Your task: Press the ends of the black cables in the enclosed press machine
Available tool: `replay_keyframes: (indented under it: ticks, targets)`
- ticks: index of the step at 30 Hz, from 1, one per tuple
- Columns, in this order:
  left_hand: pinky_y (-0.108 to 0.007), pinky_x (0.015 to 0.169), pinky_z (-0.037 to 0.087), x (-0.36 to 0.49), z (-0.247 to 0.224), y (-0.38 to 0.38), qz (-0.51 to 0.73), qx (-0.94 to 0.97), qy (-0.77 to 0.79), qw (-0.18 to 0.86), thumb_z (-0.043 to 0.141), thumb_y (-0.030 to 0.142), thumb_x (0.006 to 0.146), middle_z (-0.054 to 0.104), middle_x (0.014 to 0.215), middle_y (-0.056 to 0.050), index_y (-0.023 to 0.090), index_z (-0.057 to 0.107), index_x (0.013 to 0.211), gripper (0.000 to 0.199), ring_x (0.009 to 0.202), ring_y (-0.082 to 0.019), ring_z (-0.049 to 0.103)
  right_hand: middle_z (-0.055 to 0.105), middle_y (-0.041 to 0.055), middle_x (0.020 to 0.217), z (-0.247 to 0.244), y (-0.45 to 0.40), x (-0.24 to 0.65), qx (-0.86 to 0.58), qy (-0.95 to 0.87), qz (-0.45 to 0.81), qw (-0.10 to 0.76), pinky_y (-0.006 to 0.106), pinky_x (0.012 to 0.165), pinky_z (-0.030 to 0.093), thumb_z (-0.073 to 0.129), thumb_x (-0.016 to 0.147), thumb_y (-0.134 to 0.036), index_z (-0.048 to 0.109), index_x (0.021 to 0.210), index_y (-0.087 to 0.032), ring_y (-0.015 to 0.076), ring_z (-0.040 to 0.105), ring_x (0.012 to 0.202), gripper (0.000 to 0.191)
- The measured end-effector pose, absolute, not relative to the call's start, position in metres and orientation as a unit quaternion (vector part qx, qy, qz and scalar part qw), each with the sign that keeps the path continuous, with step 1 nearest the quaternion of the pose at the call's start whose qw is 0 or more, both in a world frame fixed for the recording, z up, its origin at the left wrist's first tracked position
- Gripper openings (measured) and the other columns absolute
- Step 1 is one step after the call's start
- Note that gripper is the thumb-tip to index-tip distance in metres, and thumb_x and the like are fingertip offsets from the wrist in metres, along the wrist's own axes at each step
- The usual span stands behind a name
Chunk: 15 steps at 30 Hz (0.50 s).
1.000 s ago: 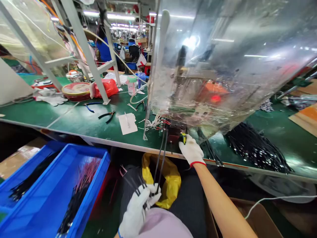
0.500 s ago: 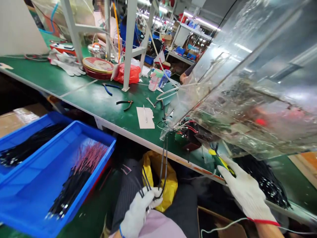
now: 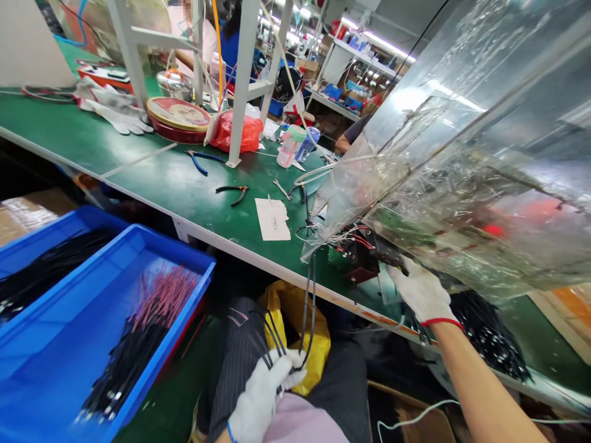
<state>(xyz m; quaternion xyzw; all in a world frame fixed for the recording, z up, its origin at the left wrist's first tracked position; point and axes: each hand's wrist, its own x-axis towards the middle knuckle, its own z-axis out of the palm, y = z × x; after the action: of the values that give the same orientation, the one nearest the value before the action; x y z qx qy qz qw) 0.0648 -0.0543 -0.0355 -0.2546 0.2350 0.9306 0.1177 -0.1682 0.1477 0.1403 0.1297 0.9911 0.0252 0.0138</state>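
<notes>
My left hand (image 3: 263, 391), in a white glove, is closed around several thin black cables (image 3: 310, 307) above my lap. Some of these cables run up to the bench edge, where thin white wires (image 3: 318, 234) bunch together. My right hand (image 3: 422, 292), gloved in white with a red cuff, reaches under the clear plastic sheet (image 3: 443, 178) beside a dark boxy device (image 3: 362, 261) with red and white wires. Its fingertips are partly hidden, so what they hold is unclear. A bundle of black cables (image 3: 492, 335) with shiny ends lies just right of this hand.
Blue trays (image 3: 55, 375) at the left hold black cables and red-ended wires (image 3: 164, 292). On the green bench (image 3: 152, 184) lie orange-handled pliers (image 3: 237, 192), blue-handled pliers (image 3: 201, 161), a small wrench (image 3: 281, 189), a paper piece (image 3: 272, 221) and a round tin (image 3: 178, 117). A yellow bag (image 3: 318, 351) hangs below.
My right hand has moved left and up, to the dark device. The yellow-and-black tool seen at it before no longer shows there. My left hand stays closed on the cables.
</notes>
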Motion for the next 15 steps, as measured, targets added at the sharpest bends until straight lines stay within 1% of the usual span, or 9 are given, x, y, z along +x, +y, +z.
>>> replay_keyframes:
  ticks: [3, 6, 8, 10, 12, 13, 14, 15]
  targets:
    - [-0.046, 0.098, 0.049, 0.065, -0.032, -0.054, 0.933, -0.238, 0.240, 0.124, 0.082, 0.043, 0.064, 0.069, 0.103, -0.012, 0.015, 0.073, 0.084, 0.035, 0.112, -0.032, 0.059, 0.064, 0.0175, 0.118, 0.126, 0.143, -0.162, 0.166, 0.986, -0.007, -0.008, 0.046, 0.086, 0.046, 0.034, 0.090, -0.053, 0.047, 0.139, -0.024, 0.0342, 0.062, 0.106, 0.058]
    - [-0.047, 0.098, 0.048, 0.065, -0.025, -0.056, 0.936, -0.216, 0.244, 0.134, 0.080, 0.042, 0.067, 0.069, 0.104, -0.013, 0.015, 0.073, 0.084, 0.033, 0.113, -0.033, 0.059, 0.065, 0.0182, 0.114, 0.104, 0.146, -0.152, 0.219, 0.974, -0.054, -0.007, 0.046, 0.085, 0.046, 0.033, 0.092, -0.052, 0.045, 0.140, -0.021, 0.0340, 0.062, 0.104, 0.059]
    - [-0.046, 0.099, 0.047, 0.065, -0.021, -0.057, 0.937, -0.200, 0.248, 0.144, 0.077, 0.041, 0.072, 0.068, 0.106, -0.013, 0.015, 0.073, 0.086, 0.030, 0.113, -0.032, 0.058, 0.064, 0.0181, 0.116, 0.090, 0.149, -0.141, 0.219, 0.973, -0.077, 0.003, 0.046, 0.085, 0.046, 0.035, 0.091, -0.050, 0.045, 0.140, -0.023, 0.0340, 0.063, 0.102, 0.057]
    - [-0.046, 0.101, 0.046, 0.065, -0.019, -0.058, 0.936, -0.184, 0.258, 0.152, 0.075, 0.040, 0.075, 0.067, 0.109, -0.013, 0.015, 0.073, 0.087, 0.028, 0.114, -0.032, 0.058, 0.060, 0.0175, 0.123, 0.080, 0.151, -0.126, 0.208, 0.973, -0.095, -0.028, 0.046, 0.086, 0.046, 0.038, 0.091, -0.049, 0.049, 0.137, -0.023, 0.0333, 0.063, 0.101, 0.054]
    - [-0.046, 0.101, 0.046, 0.065, -0.016, -0.058, 0.934, -0.170, 0.273, 0.158, 0.074, 0.040, 0.075, 0.067, 0.111, -0.014, 0.015, 0.073, 0.087, 0.028, 0.115, -0.033, 0.057, 0.061, 0.0158, 0.122, 0.073, 0.148, -0.107, 0.198, 0.968, -0.146, -0.051, 0.043, 0.085, 0.047, 0.040, 0.090, -0.049, 0.059, 0.123, -0.022, 0.0313, 0.064, 0.099, 0.048]
    - [-0.047, 0.100, 0.046, 0.065, -0.014, -0.058, 0.931, -0.165, 0.280, 0.166, 0.074, 0.040, 0.075, 0.067, 0.111, -0.014, 0.015, 0.073, 0.086, 0.028, 0.114, -0.033, 0.058, 0.064, 0.0154, 0.115, 0.069, 0.144, -0.096, 0.197, 0.959, -0.202, -0.027, 0.041, 0.082, 0.048, 0.041, 0.089, -0.050, 0.065, 0.112, -0.020, 0.0294, 0.065, 0.093, 0.045]
    - [-0.046, 0.100, 0.046, 0.065, -0.012, -0.058, 0.927, -0.161, 0.288, 0.178, 0.075, 0.041, 0.074, 0.067, 0.111, -0.015, 0.015, 0.073, 0.085, 0.028, 0.113, -0.033, 0.058, 0.067, 0.0151, 0.104, 0.065, 0.139, -0.085, 0.199, 0.939, -0.281, 0.028, 0.040, 0.076, 0.050, 0.042, 0.088, -0.052, 0.068, 0.099, -0.018, 0.0271, 0.066, 0.084, 0.044]
    - [-0.046, 0.099, 0.047, 0.066, -0.009, -0.057, 0.919, -0.161, 0.303, 0.193, 0.075, 0.041, 0.073, 0.067, 0.111, -0.015, 0.016, 0.073, 0.084, 0.028, 0.112, -0.033, 0.059, 0.069, 0.0143, 0.092, 0.062, 0.132, -0.075, 0.201, 0.897, -0.378, 0.109, 0.038, 0.071, 0.051, 0.043, 0.087, -0.053, 0.068, 0.090, -0.017, 0.0246, 0.066, 0.074, 0.044]
